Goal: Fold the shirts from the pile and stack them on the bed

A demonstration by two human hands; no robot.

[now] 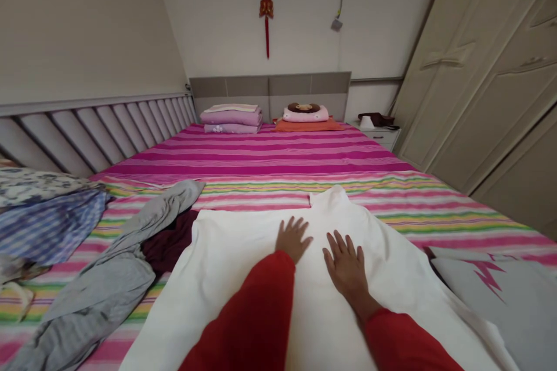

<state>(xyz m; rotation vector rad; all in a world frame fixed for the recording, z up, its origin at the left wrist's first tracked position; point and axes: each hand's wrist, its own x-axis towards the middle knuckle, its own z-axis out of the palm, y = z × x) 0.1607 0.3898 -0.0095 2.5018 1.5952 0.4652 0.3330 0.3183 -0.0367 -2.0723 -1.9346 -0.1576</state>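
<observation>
The garment [319,295] is of plain white cloth, without any visible pattern, and it lies spread almost flat on the bed [278,156], in the near middle part, so large that its lower end goes out of the view. Its far edge runs nearly straight from a rounded corner at the left to a short piece which stands out near the middle, and from there the right edge slopes down toward the near side. Soft wrinkles remain at the left corner and on the right part, while the middle is rather smooth.
</observation>
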